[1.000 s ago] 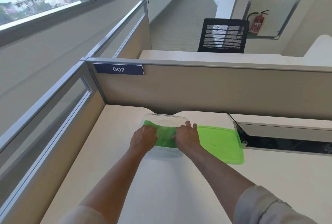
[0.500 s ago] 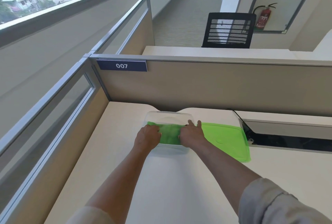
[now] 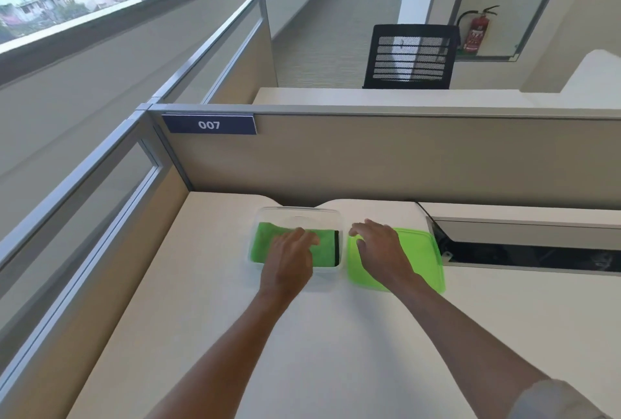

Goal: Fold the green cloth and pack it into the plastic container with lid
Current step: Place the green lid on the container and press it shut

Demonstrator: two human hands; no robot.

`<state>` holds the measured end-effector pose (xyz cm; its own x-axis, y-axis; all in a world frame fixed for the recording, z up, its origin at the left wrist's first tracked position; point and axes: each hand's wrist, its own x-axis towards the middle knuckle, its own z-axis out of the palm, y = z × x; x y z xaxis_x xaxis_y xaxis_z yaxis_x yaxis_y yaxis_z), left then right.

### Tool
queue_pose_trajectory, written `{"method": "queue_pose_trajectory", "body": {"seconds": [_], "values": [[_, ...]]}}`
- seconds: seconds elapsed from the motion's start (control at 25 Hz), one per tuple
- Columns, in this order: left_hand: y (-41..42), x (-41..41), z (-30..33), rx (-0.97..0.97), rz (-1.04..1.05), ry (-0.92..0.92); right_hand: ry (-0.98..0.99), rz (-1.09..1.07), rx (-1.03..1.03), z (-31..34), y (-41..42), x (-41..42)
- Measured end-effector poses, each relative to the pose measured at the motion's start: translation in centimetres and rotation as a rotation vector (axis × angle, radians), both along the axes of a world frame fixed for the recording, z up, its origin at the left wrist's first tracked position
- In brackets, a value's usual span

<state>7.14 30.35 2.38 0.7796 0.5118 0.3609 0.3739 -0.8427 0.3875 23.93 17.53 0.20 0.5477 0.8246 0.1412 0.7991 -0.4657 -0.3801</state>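
The folded green cloth (image 3: 324, 247) lies flat inside the clear plastic container (image 3: 299, 212) on the white desk. My left hand (image 3: 290, 262) rests palm down on the cloth inside the container, fingers loosely spread. My right hand (image 3: 381, 250) hovers over the left part of the green lid (image 3: 423, 257), fingers apart and holding nothing. The lid lies flat on the desk, just right of the container.
A beige partition (image 3: 403, 163) with a "007" label stands right behind the container. A glazed side partition (image 3: 100, 203) runs along the left. An open cable trough (image 3: 524, 250) is sunk in the desk to the right of the lid. Bare desk (image 3: 336, 344) lies toward me.
My right hand has left the cloth and moved right, over the green lid. My left hand has stayed on the cloth in the container.
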Motion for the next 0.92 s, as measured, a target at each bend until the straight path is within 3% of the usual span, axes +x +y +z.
{"method": "queue_pose_trajectory", "body": {"seconds": [0.12, 0.24, 0.4, 0.6, 0.92], "values": [[-4.9, 1.2, -1.0, -0.172, -0.17, -0.005, 0.069, -0.077, -0.024, -0.8, -3.8, 1.4], [-8.4, 2.5, -2.6, -0.228, -0.279, 0.116, 0.084, -0.126, -0.069, -1.4, -7.5, 2.9], [-10.1, 4.7, -4.7, -0.064, -0.318, 0.311, 0.071, -0.126, -0.161, -2.4, -11.7, 4.4], [-11.3, 5.9, -5.7, 0.13, -0.187, 0.476, 0.1, -0.113, -0.248, -3.1, -15.0, 5.5], [-11.3, 6.6, -5.2, 0.155, -0.166, 0.424, 0.185, -0.123, -0.263, -3.4, -17.7, 5.9]]}}
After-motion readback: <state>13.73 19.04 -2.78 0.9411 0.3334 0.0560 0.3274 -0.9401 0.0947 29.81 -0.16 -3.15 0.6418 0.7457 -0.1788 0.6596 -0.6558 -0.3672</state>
